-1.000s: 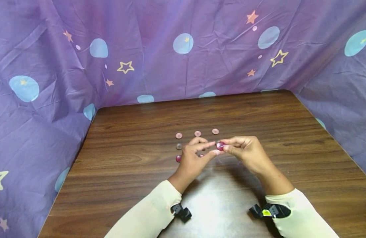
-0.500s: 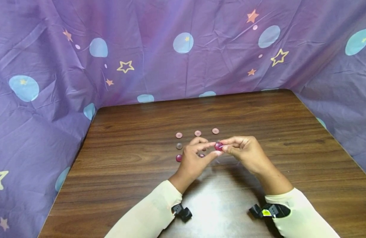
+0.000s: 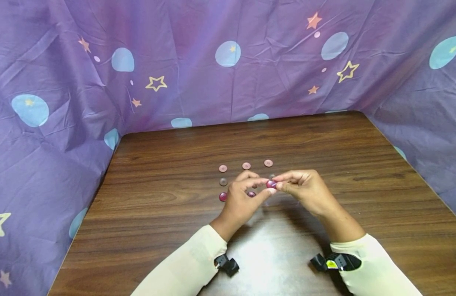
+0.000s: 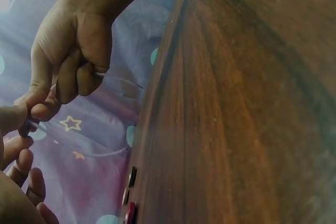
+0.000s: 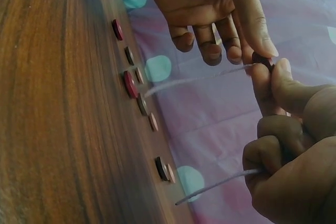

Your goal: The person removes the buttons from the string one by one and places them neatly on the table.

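Observation:
My left hand [image 3: 240,199] pinches a shiny magenta button [image 3: 270,183] between thumb and forefinger, above the table. My right hand [image 3: 307,190] meets it from the other side, thumb and forefinger pinching a thin pale string [image 5: 202,78] at the button. In the right wrist view one length of the string hangs from the button's side. Another length comes out below the right hand's curled fingers [image 5: 262,153]. Fingertips cover the button's holes, so I cannot tell how far the string passes through.
On the wooden table [image 3: 157,230] lie pink buttons [image 3: 246,166] in a back row, with grey-brown buttons [image 3: 223,181] and magenta buttons [image 3: 222,197] nearer. The left hand partly hides some. A purple patterned cloth [image 3: 198,82] hangs behind and at both sides.
The magenta button has shifted slightly left and down between the fingertips and its face has tilted. Both hands otherwise stay almost in place; the buttons on the table have not moved.

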